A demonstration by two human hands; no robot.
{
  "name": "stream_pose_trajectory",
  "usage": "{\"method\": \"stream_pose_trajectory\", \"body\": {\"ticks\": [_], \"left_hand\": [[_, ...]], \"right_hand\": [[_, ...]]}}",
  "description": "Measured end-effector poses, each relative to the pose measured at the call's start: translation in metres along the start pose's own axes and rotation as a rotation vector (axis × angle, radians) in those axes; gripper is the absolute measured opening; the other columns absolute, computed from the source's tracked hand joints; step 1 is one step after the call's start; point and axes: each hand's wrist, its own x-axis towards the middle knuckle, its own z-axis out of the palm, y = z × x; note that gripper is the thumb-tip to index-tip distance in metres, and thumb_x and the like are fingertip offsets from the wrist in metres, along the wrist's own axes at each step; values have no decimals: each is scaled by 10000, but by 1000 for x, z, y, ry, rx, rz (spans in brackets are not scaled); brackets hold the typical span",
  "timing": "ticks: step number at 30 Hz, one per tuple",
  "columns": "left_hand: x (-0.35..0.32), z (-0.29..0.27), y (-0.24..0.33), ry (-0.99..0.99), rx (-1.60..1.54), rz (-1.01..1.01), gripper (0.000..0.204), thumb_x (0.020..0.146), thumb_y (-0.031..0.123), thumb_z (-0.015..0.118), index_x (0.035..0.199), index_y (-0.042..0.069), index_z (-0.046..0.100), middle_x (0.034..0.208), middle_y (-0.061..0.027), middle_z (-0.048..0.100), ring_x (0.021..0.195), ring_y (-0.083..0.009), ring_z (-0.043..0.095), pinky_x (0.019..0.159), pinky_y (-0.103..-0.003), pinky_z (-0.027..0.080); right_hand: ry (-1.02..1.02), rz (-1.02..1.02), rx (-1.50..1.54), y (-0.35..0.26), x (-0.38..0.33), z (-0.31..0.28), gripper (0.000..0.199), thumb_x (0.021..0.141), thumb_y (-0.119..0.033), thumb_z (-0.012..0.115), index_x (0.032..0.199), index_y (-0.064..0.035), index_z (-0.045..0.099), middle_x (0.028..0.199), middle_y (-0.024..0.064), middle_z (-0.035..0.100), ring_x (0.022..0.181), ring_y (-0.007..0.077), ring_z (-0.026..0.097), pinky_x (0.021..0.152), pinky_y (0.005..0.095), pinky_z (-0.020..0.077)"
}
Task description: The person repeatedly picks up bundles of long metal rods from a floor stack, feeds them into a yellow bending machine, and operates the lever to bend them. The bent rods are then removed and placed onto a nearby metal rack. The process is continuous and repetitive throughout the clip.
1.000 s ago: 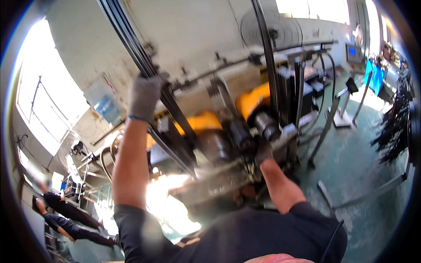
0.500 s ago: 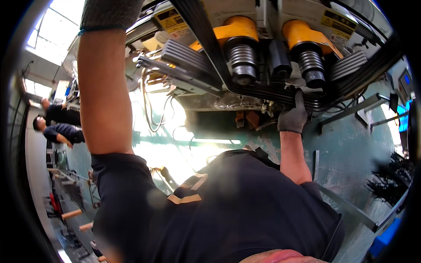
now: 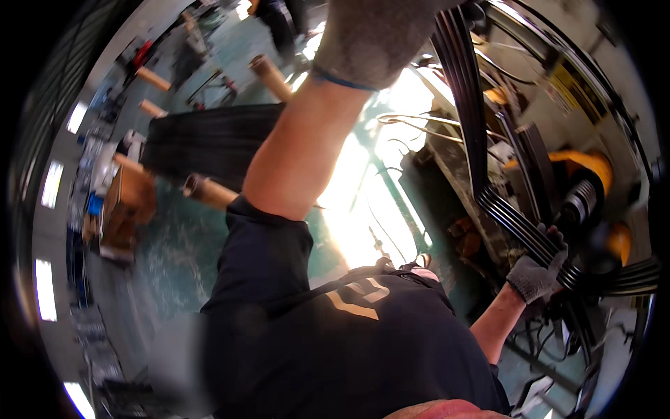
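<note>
Above green floor (image 3: 178, 227), black bars (image 3: 515, 225) touch right fingers (image 3: 559, 260).

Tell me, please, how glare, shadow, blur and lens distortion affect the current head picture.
In the head view, glare bleaches the middle of the floor; in the head view, deep shadow lies below the machine; in the head view, a soft grey haze blurs the lower left, beside the dark shirt; in the head view, the fisheye lens leaves a curved black border.
</note>
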Motion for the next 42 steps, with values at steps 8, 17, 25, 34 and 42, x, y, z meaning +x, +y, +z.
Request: {"method": "stream_pose_trajectory", "body": {"ticks": [8, 17, 25, 34, 42], "left_hand": [[-209, -99, -4, 784, 429, 353, 79, 911, 10, 702, 945, -19, 637, 790, -74, 695, 729, -158, 686, 694, -293, 570], [-454, -9, 79, 1441, 206, 230, 245, 909, -29, 603, 1150, -14, 564, 910, -133, 713, 842, -227, 713, 801, -370, 587], [-529, 36, 127, 1595, 509, 21, 141, 857, 84, 711, 984, 25, 697, 897, -55, 715, 809, -129, 674, 726, -308, 547], [-541, -5, 152, 1267, 397, 183, 213, 935, 88, 741, 1115, 31, 640, 925, -45, 683, 820, -133, 660, 727, -317, 549], [-596, 45, 185, 1406, 417, 453, 215, 941, -28, 666, 1136, 39, 608, 950, -90, 691, 898, -206, 695, 840, -378, 578]], "right_hand": [[-339, 290, -227, 54, -5, 46, 356, 1087, -242, 501, 1181, 68, 649, 1132, 157, 706, 1078, 313, 690, 1024, 467, 558], [-725, 614, -387, 121, -145, 84, 302, 1036, -222, 595, 1124, 63, 639, 974, 145, 695, 864, 275, 697, 838, 390, 595], [-783, 934, -256, 240, -140, 77, 304, 1070, -289, 538, 1056, 5, 614, 842, 68, 614, 765, 190, 612, 740, 335, 513], [-778, 547, -675, 168, -214, 4, 225, 1023, -138, 562, 1124, 22, 684, 898, 98, 692, 758, 193, 674, 691, 321, 577], [-849, 660, -376, 148, -307, 65, 319, 1052, -287, 593, 1055, 26, 651, 883, 81, 672, 756, 177, 644, 690, 300, 533]]}}
